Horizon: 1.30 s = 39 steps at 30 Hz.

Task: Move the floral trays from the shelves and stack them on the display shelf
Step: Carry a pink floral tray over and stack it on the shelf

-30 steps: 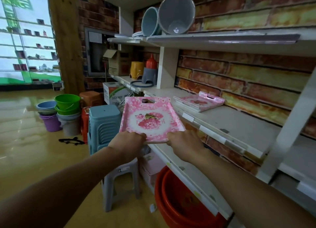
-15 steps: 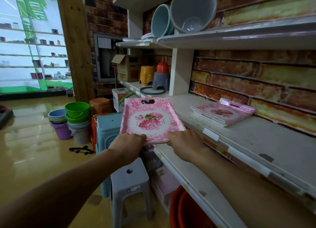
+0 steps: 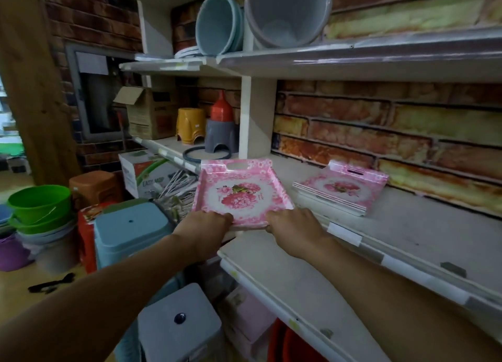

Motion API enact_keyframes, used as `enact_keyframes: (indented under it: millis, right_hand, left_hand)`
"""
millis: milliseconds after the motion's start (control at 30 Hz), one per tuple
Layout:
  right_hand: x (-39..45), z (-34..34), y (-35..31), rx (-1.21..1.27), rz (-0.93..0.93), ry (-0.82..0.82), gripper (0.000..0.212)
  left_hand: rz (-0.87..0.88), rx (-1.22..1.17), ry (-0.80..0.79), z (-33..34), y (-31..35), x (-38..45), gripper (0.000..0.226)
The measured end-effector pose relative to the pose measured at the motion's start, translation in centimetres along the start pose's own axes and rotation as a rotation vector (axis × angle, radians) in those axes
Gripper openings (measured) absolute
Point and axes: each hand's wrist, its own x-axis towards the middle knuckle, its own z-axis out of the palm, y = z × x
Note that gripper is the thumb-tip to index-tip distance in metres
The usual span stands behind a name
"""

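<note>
Both hands, left hand (image 3: 207, 223) and right hand (image 3: 292, 224), grip the near edge of the pink floral tray (image 3: 240, 191), holding it level over the shelf (image 3: 402, 225) front, likely to add it to the stack (image 3: 342, 189) nearby.

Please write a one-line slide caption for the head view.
Both hands, left and right, hold a pink floral plastic tray beside stacked matching trays.

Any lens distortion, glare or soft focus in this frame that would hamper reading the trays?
Head view: wide-angle bending curves the shelf edge and stretches both forearms; a glare streak on the upper shelf lip; dim, flat lighting; the held floral tray and the tray stack read clearly, corners softer.
</note>
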Motion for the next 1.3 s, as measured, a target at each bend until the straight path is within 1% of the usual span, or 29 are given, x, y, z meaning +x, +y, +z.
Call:
enact_keyframes:
  millis: [133, 300, 400, 567, 700, 800, 1167, 1300]
  right_hand:
    - [1.1, 0.3, 1.5, -0.045, 0.125, -0.034, 0.007]
    - [1.4, 0.3, 5.2, -0.159, 0.239, -0.093, 0.021]
    - [1.5, 0.8, 8.1, -0.195, 0.292, -0.136, 0.021]
    - [1.9, 2.3, 13.2, -0.210, 0.347, -0.140, 0.023]
    - [1.7, 3.7, 16.4, -0.237, 0.403, -0.151, 0.015]
    - [1.5, 4.5, 18.1, -0.233, 0.447, -0.167, 0.018]
    - [3.6, 6.9, 21.4, -0.238, 0.631, -0.203, 0.018]
    - [4.9, 8.0, 21.7, -0.228, 0.698, -0.238, 0.023]
  left_hand:
    - [0.121, 0.008, 0.060, 0.9, -1.0, 4.8, 0.025]
    - [0.244, -0.030, 0.114, 1.5, 0.6, 11.3, 0.026]
    - [0.278, -0.067, 0.138, 1.9, 2.2, 14.9, 0.024]
    - [0.363, -0.070, 0.142, 2.1, 4.8, 20.9, 0.024]
    - [0.443, -0.056, 0.178, 2.5, 6.7, 24.5, 0.021]
    - [0.499, -0.057, 0.190, 2.8, 8.0, 26.8, 0.022]
    - [0.704, -0.088, 0.183, 4.6, 9.3, 35.2, 0.025]
    - [0.765, -0.077, 0.174, 5.5, 9.2, 37.9, 0.026]
